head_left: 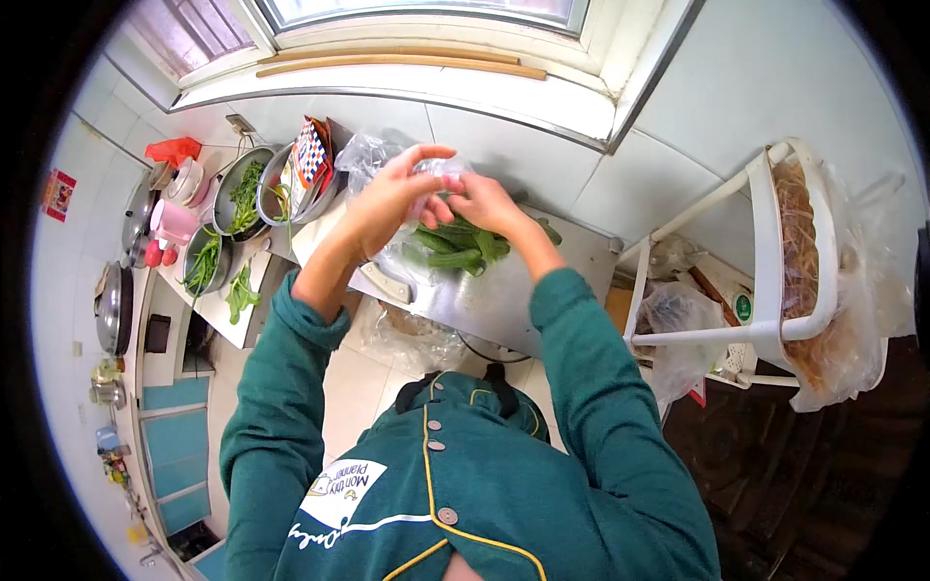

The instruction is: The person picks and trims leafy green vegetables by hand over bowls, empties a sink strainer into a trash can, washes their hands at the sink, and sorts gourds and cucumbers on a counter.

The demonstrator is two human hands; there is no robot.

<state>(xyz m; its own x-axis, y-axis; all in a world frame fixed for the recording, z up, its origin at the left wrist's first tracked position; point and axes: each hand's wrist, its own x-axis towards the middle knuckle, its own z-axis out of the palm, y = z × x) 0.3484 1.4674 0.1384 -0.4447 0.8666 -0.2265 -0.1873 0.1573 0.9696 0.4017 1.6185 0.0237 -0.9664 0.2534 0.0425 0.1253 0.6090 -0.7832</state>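
Note:
Both my hands are raised close together over a metal-topped counter (504,308). My left hand (392,198) is curled at a clear plastic bag (363,155), with its index finger and thumb stretched to the right and film showing between them. My right hand (487,205) has its fingers pinched on the bag's film, close to the left fingertips. Just below the hands lie several long green vegetables, like cucumbers (455,254), with film over their left part. A knife with a pale handle (386,283) lies at the counter's front edge; its blade is hidden.
Left of me stand metal bowls of leafy greens (247,198), with loose greens (242,293) and a pink cup (174,223). A white rack (697,337) with bagged goods stands on the right. Clear plastic (412,337) hangs below the counter's front edge. Behind is a window sill (407,92).

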